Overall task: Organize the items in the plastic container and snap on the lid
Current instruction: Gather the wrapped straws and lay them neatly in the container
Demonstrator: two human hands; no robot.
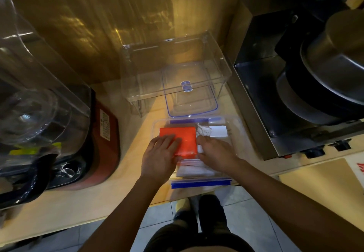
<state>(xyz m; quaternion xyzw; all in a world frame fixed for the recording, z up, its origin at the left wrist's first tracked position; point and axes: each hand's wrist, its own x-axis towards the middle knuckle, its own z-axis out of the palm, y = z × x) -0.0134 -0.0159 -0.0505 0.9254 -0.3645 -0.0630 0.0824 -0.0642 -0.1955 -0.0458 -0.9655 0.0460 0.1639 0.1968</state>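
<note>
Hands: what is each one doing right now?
Left hand: open, fingers flat on the orange packet.
Right hand: beside the packet; grip cannot be told.

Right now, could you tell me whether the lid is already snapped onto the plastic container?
No, the lid lies apart on the counter behind the open plastic container, where both hands touch the items.

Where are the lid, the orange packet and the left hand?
lid (192,102): head view, clear top panel below the blue label.
orange packet (187,137): head view, bare upper right face.
left hand (160,156): head view, back of the hand.
</note>
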